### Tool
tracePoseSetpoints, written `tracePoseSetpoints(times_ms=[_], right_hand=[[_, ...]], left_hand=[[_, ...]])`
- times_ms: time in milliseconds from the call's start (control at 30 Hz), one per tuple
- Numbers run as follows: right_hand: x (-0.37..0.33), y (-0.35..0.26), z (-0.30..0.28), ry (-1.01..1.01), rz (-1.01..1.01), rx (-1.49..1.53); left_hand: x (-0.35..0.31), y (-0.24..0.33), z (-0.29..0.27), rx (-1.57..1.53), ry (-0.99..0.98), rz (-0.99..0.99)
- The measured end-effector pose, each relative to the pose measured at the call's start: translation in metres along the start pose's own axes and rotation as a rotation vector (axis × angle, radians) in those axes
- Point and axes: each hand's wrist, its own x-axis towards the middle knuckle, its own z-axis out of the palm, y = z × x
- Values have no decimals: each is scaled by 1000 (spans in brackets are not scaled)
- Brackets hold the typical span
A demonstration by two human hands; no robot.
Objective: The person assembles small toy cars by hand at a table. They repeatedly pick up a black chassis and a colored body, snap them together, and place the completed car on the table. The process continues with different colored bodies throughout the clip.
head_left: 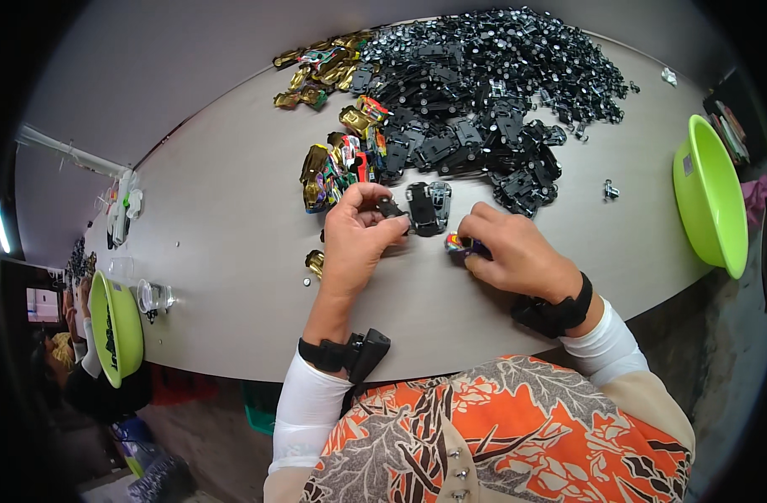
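Observation:
My left hand (358,230) is closed on a black toy car chassis (391,208), pinched between thumb and fingers. Just to its right, a black chassis with a clear grey part (429,208) lies on the table. My right hand (513,251) grips a small colourful toy car body (459,243), purple with yellow and red at its end; the fingers cover much of it. Beyond my hands lie black chassis in a pile (467,138). Left of that pile are shiny gold and multicoloured car bodies (320,180).
A large heap of small wheeled parts (534,59) spreads across the far table. Green basins stand at the right (694,193) and left (119,335) edges. By the left basin is a clear cup (153,296). One loose wheeled part (611,190) lies at right. Another person's arm (90,335) shows far left.

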Motion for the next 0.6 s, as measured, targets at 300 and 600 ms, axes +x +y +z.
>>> tracePoseSetpoints(times_ms=[300,600], right_hand=[[4,-18,12,67,130,674],[4,-10,15,72,78,840]], left_hand=[[-16,-18,0,-451,-50,-76],[-26,-16,6,-295,-193,-144]])
